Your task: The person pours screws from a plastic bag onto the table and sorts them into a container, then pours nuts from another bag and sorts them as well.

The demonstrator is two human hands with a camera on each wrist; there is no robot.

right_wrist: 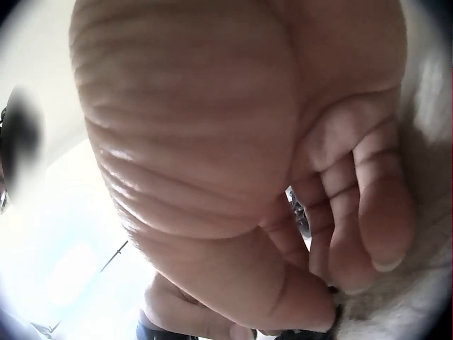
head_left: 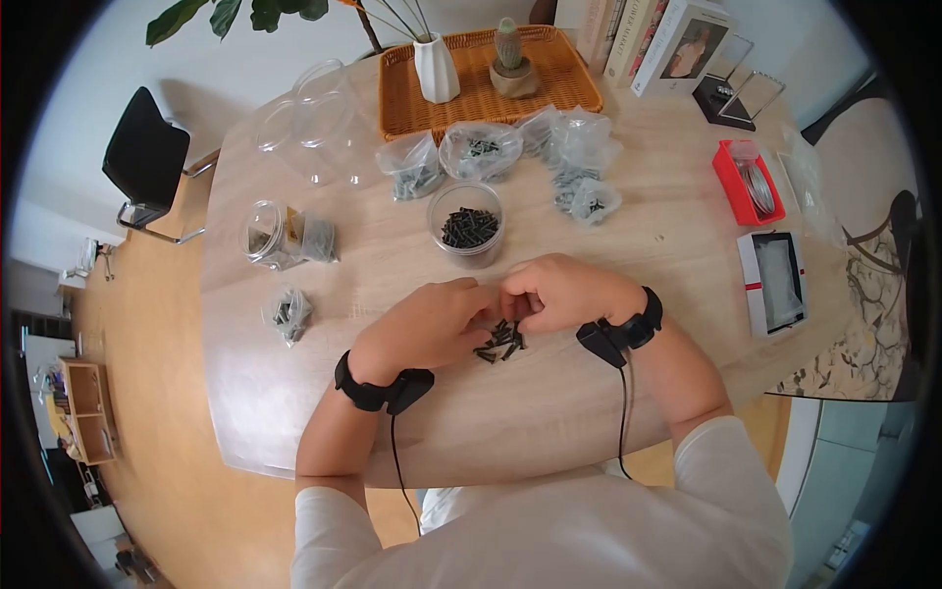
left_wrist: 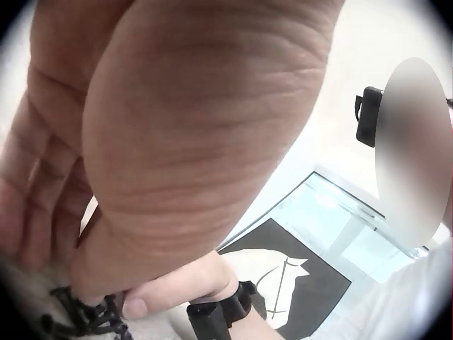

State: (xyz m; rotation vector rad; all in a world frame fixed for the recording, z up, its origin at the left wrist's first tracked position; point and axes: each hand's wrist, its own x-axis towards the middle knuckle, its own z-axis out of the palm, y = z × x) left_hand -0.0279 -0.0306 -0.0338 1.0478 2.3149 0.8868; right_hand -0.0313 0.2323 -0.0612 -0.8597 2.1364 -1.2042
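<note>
Loose dark screws [head_left: 502, 342] [left_wrist: 92, 315] lie in a small pile on the table near the person. From the left, my left hand [head_left: 427, 322] [left_wrist: 177, 142] reaches over the pile, fingers relaxed, thumb tip among the screws. Opposite it is my right hand [head_left: 571, 293] [right_wrist: 233, 163], its fingers bent and its thumb tip close to a dark piece at the pile's edge; whether it pinches a screw is hidden. Both hands' fingertips are close together. Just behind them stands a clear round tub [head_left: 469, 257] with many dark screws inside.
Bags of screws [head_left: 481, 152] lie behind the tub, before a wicker tray [head_left: 397, 116] with a vase and cactus. At left are a clear jar [head_left: 265, 234] and a small bag [head_left: 288, 314]. A red box [head_left: 731, 187] and a white-edged box [head_left: 756, 294] sit at right.
</note>
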